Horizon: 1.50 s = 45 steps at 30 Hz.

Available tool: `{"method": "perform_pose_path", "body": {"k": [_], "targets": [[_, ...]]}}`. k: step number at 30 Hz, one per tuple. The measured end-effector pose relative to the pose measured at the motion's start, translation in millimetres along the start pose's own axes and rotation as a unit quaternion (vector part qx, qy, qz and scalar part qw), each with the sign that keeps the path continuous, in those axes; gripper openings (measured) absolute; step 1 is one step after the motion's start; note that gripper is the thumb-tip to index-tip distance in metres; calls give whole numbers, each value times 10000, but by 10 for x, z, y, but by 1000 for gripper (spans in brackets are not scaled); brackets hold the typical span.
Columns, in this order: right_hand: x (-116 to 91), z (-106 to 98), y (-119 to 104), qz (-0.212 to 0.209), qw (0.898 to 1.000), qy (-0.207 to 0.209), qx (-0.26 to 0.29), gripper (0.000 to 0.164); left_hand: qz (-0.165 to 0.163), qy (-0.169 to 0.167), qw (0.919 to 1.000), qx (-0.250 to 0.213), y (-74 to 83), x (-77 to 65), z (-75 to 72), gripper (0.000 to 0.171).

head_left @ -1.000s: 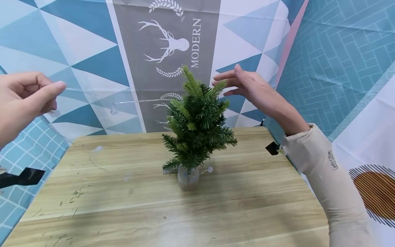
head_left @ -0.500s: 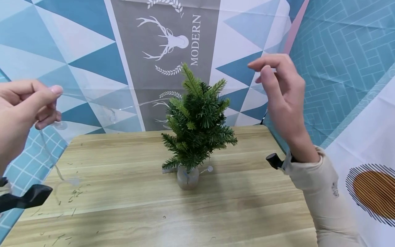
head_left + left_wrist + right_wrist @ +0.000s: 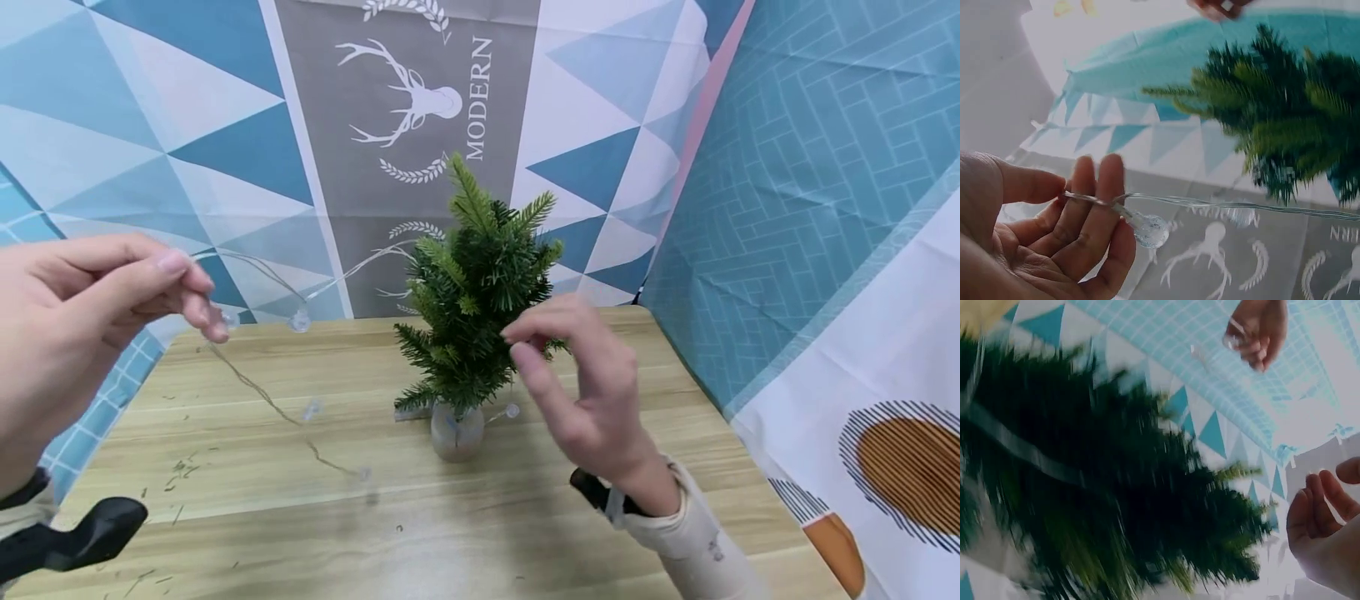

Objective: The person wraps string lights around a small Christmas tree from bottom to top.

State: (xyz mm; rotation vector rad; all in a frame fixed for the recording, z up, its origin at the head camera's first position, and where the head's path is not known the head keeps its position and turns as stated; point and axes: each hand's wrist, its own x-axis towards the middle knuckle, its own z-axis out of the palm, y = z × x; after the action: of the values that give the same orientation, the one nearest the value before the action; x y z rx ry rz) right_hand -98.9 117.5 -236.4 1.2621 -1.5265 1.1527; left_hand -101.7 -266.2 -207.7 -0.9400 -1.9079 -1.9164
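A small artificial Christmas tree [image 3: 480, 283] stands upright in a pale round pot [image 3: 457, 433]. My left hand [image 3: 112, 312] pinches the clear wire of a string of lights [image 3: 1254, 207] between thumb and fingers, left of the tree. From there one stretch runs to the tree's upper left side, carrying a clear round bulb [image 3: 299, 320]; a loose stretch hangs down over the table. In the left wrist view another bulb [image 3: 1151, 231] hangs beside the fingers. My right hand [image 3: 588, 392], fingers loosely curled and holding nothing visible, overlaps the tree's lower right branches in the head view.
The wooden table [image 3: 637, 542] has dark needle bits [image 3: 180, 475] scattered at its left. A small bulb [image 3: 512, 410] sticks out right of the pot, and a grey piece [image 3: 411, 413] lies behind it. Patterned cloth [image 3: 405, 100] hangs behind the table.
The right hand swung from beside the treetop out to the right, then down and inward before the lower branches. My left hand came lower and rightward; the loose wire swung toward the table's middle.
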Motion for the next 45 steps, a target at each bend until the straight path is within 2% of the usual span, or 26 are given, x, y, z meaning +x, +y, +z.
{"method": "perform_pose_path", "body": {"k": [3, 5, 7, 9, 14, 16, 18, 21, 22, 23, 24, 25, 26, 30, 32, 37, 40, 45], "targets": [[-92, 130, -18, 445, 9963, -594, 433, 15, 127, -189, 9981, -569, -24, -58, 88, 20], [-138, 230, -20, 887, 9872, -1025, 844, 18, 161, -243, 9965, -787, -33, -107, 163, 20], [-175, 334, -22, 1368, 9725, -1448, 1211, 24, 173, -266, 9951, -939, -37, -151, 246, 21], [-201, 440, -24, 1690, 9574, -1792, 1506, 30, 62, -161, 9971, -744, -18, -202, 345, 20], [-244, 675, -43, 2056, 9211, -2462, 2205, 39, -201, -186, 9984, -500, 2, -294, 543, 22], [-267, 755, -60, 2151, 9040, -2683, 2539, 41, -305, -258, 9978, -538, -14, -334, 602, 23], [-299, 826, -84, 2302, 8811, -2870, 2972, 43, -347, -271, 9967, -687, -52, -377, 656, 24], [-352, 912, -120, 2679, 8345, -3012, 3756, 46, -239, -233, 9938, -1059, -134, -432, 731, 25], [-371, 932, -128, 2786, 8218, -3023, 3945, 46, -155, -224, 9924, -1199, -166, -438, 759, 26], [-392, 947, -132, 2892, 8109, -3000, 4108, 46, -31, -248, 9909, -1324, -202, -436, 788, 26], [-412, 960, -129, 2911, 8090, -2950, 4168, 43, 107, -287, 9885, -1480, -236, -432, 818, 26], [-433, 965, -123, 2925, 8091, -2874, 4210, 40, 220, -310, 9865, -1593, -265, -427, 853, 26], [-457, 961, -111, 2892, 8161, -2797, 4148, 36, 339, -315, 9848, -1676, -291, -419, 890, 25], [-546, 874, -33, 2650, 8588, -2326, 3717, 24, 853, -416, 9727, -2116, -397, -414, 1030, 24], [-575, 800, 13, 2601, 8730, -2096, 3555, 21, 1062, -439, 9658, -2326, -459, -424, 1087, 24], [-571, 630, 102, 2533, 8978, -1647, 3205, 17, 1412, -503, 9469, -2844, -609, -428, 1177, 29], [-556, 529, 134, 2573, 9122, -1475, 2827, 16, 1606, -675, 9359, -3061, -671, -393, 1223, 34], [-547, 376, 174, 2480, 9370, -1362, 2050, 18, 1661, -982, 9210, -3385, -675, -364, 1376, 50]]}}
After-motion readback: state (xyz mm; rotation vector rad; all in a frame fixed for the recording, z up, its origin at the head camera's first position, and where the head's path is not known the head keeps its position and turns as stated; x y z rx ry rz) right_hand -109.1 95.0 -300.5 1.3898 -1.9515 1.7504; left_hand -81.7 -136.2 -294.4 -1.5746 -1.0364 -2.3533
